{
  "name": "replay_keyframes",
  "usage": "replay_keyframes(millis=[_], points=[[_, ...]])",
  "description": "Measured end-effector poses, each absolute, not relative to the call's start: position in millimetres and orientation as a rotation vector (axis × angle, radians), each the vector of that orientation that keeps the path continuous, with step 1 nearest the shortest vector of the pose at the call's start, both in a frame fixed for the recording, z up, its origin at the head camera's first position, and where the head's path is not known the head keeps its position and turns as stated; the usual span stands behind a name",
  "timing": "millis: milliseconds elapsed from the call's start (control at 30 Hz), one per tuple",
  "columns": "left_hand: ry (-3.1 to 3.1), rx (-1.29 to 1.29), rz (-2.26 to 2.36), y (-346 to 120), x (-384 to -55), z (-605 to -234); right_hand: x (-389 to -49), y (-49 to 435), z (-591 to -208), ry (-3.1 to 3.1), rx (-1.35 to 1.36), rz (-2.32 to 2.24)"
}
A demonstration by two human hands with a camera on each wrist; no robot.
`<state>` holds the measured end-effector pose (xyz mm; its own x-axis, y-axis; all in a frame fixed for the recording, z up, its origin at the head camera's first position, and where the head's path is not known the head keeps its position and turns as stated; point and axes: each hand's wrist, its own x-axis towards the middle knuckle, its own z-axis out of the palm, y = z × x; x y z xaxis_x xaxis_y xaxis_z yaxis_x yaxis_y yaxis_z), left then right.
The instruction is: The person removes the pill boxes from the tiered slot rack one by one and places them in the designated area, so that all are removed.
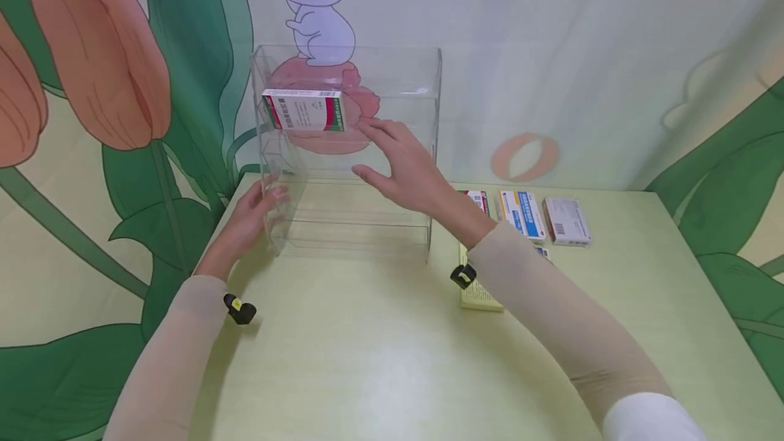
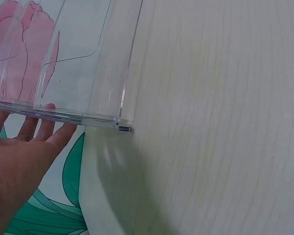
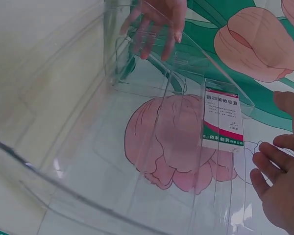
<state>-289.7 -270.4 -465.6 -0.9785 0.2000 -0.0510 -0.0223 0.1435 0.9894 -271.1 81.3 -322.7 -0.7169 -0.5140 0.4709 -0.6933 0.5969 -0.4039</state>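
Note:
A clear acrylic tiered rack (image 1: 361, 224) stands at the back left of the table. In its upper tier, at the left end, leans a white medicine box (image 1: 306, 111) with red and green bands; its printed front shows in the right wrist view. My left hand (image 1: 248, 213) touches the rack's left side panel, its extended fingertips against the plastic in the left wrist view (image 2: 27, 159). Just right of the medicine box, my right hand (image 1: 404, 169) hovers in front of the upper tier, fingers loosely extended and thumb apart, holding nothing.
Right of the rack lie a blue-and-white box (image 1: 520, 215), a pale box (image 1: 566, 222) and a red-and-green box (image 1: 479, 199). My right forearm partly covers a yellow box (image 1: 480, 299). A printed curtain (image 1: 551, 73) hangs behind the table (image 1: 343, 352).

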Motion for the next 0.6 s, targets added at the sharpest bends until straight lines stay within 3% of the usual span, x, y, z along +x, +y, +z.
replay_keyframes(millis=[267, 600], points=[[2.232, 0.169, 1.963, -269, -289, -467, -310, 44, -298, -2.528, 1.019, 0.643], [2.237, 0.163, 1.931, -271, -291, -466, -330, 7, -297, -2.531, 1.025, 0.377]])
